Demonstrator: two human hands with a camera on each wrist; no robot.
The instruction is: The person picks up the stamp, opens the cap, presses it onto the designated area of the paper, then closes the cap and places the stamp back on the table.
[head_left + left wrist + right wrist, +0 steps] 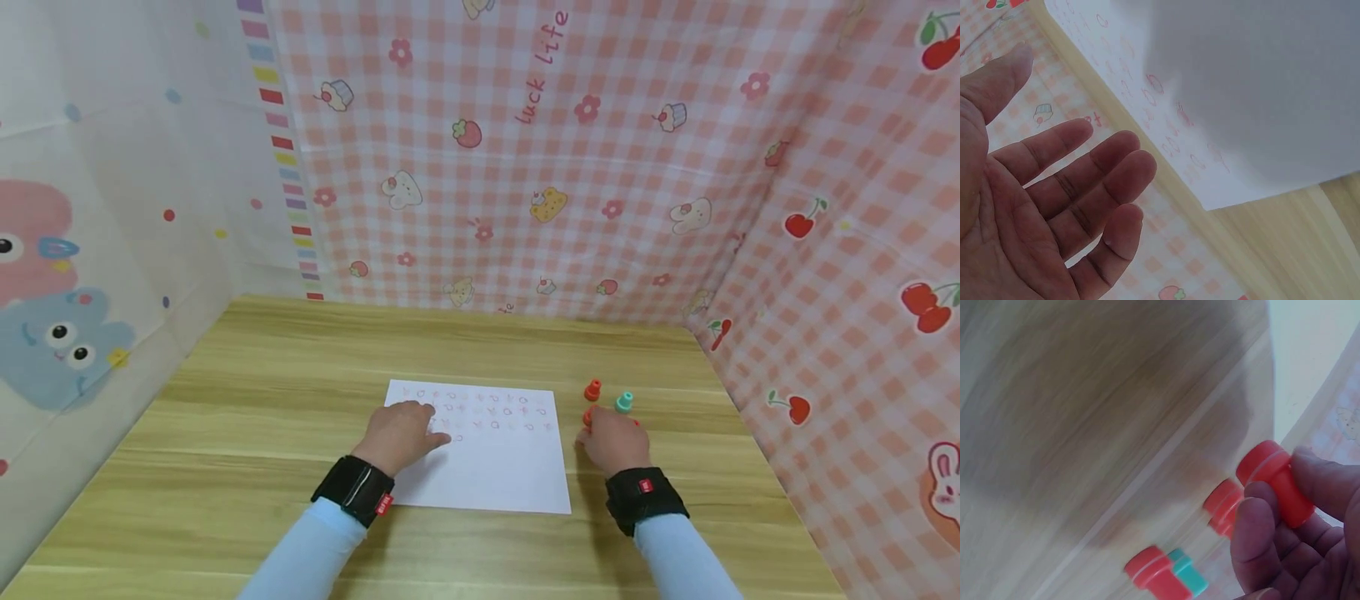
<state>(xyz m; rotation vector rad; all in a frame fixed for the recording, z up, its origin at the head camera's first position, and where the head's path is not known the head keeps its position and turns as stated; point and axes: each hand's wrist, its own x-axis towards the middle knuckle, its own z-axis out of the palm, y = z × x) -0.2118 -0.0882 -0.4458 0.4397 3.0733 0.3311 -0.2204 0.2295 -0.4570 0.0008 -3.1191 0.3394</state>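
Note:
My right hand pinches a small red stamp between thumb and fingers, at the right of the paper. Close by it stand another red stamp and a teal stamp; a third red stamp shows beside the teal one in the right wrist view. My left hand is over the left part of a white sheet of paper, its fingers loosely bent around nothing. Rows of faint reddish marks cover the sheet's upper part, and the left hand hides some of them.
The sheet lies on a wood-grain table. A pink checked cloth hangs behind the table and along its right side. A white cloth with cartoon prints hangs at the left.

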